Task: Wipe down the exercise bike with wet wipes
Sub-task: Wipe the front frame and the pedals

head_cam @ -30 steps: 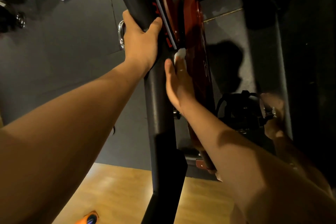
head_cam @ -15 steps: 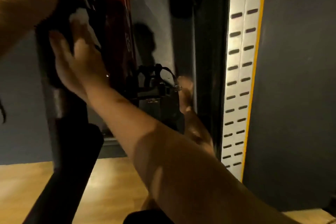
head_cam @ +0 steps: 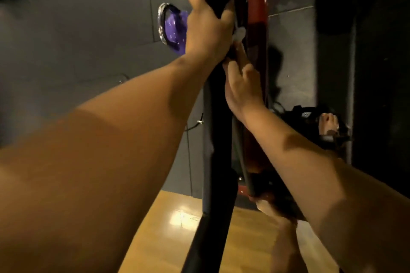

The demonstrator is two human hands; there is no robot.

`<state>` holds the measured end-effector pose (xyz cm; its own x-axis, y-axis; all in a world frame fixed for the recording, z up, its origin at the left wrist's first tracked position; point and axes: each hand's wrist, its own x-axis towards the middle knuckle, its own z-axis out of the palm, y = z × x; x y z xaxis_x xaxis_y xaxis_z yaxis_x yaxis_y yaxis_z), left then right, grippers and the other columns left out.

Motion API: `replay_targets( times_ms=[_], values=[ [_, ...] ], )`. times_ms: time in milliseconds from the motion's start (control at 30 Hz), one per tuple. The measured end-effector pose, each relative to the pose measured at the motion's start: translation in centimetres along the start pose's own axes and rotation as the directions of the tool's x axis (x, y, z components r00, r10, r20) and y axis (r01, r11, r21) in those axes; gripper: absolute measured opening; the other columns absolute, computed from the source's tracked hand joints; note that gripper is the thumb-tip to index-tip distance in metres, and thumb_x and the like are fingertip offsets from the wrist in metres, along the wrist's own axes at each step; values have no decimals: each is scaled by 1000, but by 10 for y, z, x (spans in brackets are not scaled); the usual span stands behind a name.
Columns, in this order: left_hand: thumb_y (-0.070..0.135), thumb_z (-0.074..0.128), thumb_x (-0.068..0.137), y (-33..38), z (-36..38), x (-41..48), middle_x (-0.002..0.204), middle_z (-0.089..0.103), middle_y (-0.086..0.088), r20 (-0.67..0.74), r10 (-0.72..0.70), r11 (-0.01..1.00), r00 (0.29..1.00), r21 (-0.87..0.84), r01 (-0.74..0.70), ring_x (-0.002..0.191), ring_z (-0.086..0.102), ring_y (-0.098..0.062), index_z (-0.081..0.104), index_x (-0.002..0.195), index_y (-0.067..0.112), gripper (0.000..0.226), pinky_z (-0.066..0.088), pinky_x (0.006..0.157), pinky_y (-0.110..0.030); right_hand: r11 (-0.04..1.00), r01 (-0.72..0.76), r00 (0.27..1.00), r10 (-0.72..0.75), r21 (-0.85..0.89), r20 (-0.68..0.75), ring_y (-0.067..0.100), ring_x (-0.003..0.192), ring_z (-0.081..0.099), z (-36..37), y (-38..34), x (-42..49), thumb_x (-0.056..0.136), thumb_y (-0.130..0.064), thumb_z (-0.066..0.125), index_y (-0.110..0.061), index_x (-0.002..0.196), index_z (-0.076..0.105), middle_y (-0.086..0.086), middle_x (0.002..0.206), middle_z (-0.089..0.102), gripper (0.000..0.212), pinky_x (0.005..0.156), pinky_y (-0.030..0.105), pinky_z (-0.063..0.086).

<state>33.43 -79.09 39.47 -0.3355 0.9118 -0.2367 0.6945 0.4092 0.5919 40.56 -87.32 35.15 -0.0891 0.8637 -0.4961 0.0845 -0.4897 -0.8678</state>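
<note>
The exercise bike's black frame tube (head_cam: 216, 131) runs down the middle of the view, with a red flywheel cover (head_cam: 257, 6) just right of it. My left hand (head_cam: 206, 26) is wrapped around the upper part of the tube. My right hand (head_cam: 240, 86) presses flat against the right side of the tube, fingers pointing up. A white wet wipe (head_cam: 239, 33) shows at its fingertips, against the gap between tube and red cover. A black pedal with strap (head_cam: 308, 117) sits lower right, with my foot (head_cam: 328, 124) on it.
A purple object with a chrome ring (head_cam: 173, 26) sits on the dark mat (head_cam: 88, 40) left of the bike. Wooden floor (head_cam: 168, 239) lies at the bottom. A dark wall or panel (head_cam: 381, 73) closes the right side.
The view swung right and came back to the bike's frame. My left hand is in view again, gripping the tube higher up. My right hand with the wipe stays against the frame.
</note>
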Motion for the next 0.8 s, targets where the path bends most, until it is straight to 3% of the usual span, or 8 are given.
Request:
replay_targets(
  times_ms=[67,233,367,467,600,667,733,800],
  values=[
    [25,56,94,0,4,0,94,58,8,2,-52,999,999,-6,52,81,62,-3,31,127,10,44,58,71,-26,999,44,998,-45,30,31,17,126,51,-2,7,-18,90,-43,38,-17,142,46,0,135,56,58,98,20,39],
    [26,55,96,-3,2,3,88,55,14,29,-59,998,998,-19,60,74,60,1,31,127,12,42,55,61,-18,983,153,953,-174,100,249,-8,144,9,-17,20,-167,95,-58,36,-29,153,7,-31,157,4,71,114,9,13],
    [24,54,97,-1,3,0,89,55,12,13,-82,996,997,20,82,71,60,-1,30,128,11,41,50,50,-13,985,171,933,-167,17,319,6,148,11,-24,20,-149,95,-58,33,-24,154,5,-9,162,8,74,121,37,19],
    [22,54,97,3,2,-2,91,56,7,12,-89,995,996,35,89,68,60,-2,29,130,9,43,44,44,-10,992,63,972,-38,-105,230,12,147,20,-18,9,-99,91,-65,28,-28,153,4,-1,161,18,76,119,42,23],
    [23,56,94,8,-1,-6,94,61,0,-24,-78,994,997,76,79,74,65,-11,30,128,8,46,57,55,-27,996,-80,928,65,28,366,-24,134,11,-29,10,-180,96,-46,34,-32,151,6,-31,149,7,63,116,13,17],
    [22,55,93,8,0,-8,93,60,0,-22,-80,993,997,83,81,74,65,-11,30,128,8,45,59,59,-33,987,-137,856,161,-85,491,-43,110,-6,-42,6,-236,100,-46,30,-40,143,-5,-37,136,-6,56,92,-13,2],
    [23,56,93,5,2,-5,95,60,0,-27,-76,994,997,79,78,74,64,-9,30,130,7,48,59,58,-29,964,-205,794,266,-171,546,-38,111,-10,-50,0,-242,102,-46,32,-45,138,-9,-38,132,-10,54,78,-17,-5],
    [23,57,94,0,3,-2,96,59,1,-29,-69,995,997,76,71,74,64,-7,29,132,6,50,57,54,-21,983,-183,836,172,-30,521,-34,121,11,-42,-2,-213,98,-46,35,-50,140,2,-43,138,9,53,95,-10,14]
  ],
)
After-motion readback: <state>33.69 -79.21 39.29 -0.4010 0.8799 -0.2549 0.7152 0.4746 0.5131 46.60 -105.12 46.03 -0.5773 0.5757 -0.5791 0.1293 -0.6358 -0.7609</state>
